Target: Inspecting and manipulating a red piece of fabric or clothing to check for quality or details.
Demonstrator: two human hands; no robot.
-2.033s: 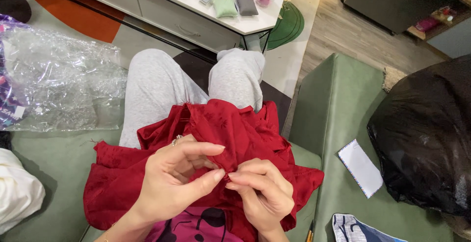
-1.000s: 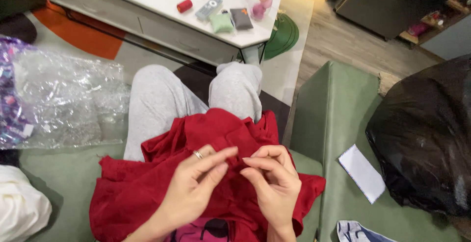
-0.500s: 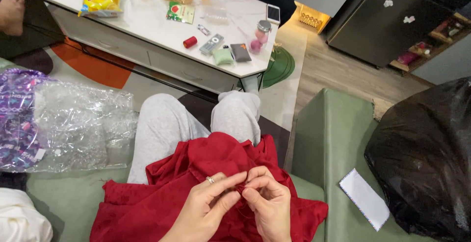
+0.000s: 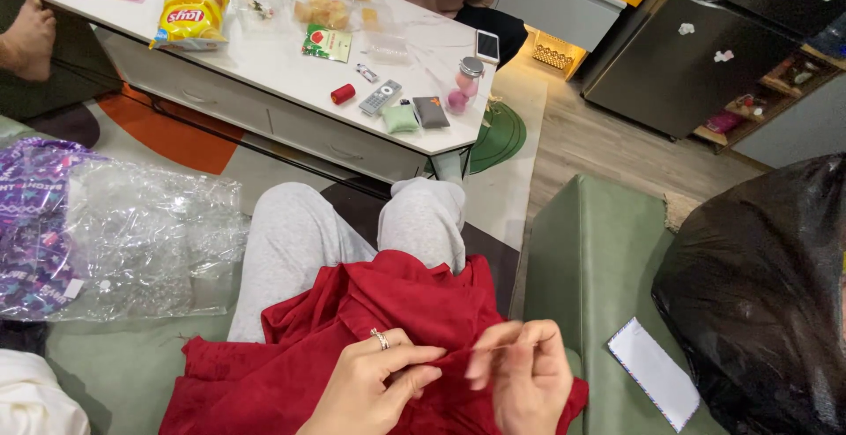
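A dark red cloth garment (image 4: 370,338) lies bunched on my lap over grey trousers (image 4: 300,241). My left hand (image 4: 374,386), with a ring on one finger, pinches a fold of the red cloth between thumb and fingers. My right hand (image 4: 524,382) is just to its right, fingertips pinched together; a thin thread or needle seems to run between the two hands, too fine to be sure. Both hands sit at the bottom middle of the view.
A white low table (image 4: 264,56) ahead holds a red thread spool (image 4: 343,93), a remote (image 4: 380,97), a snack bag (image 4: 188,19) and small pouches. Clear plastic wrap (image 4: 132,241) lies left on the green sofa (image 4: 590,259); a black bag (image 4: 767,294) and white envelope (image 4: 653,371) right. Another person sits beyond the table.
The view has tilted upward, showing more of the table and room. My hands have stayed together on the red cloth, and my right hand has drawn slightly to the right.
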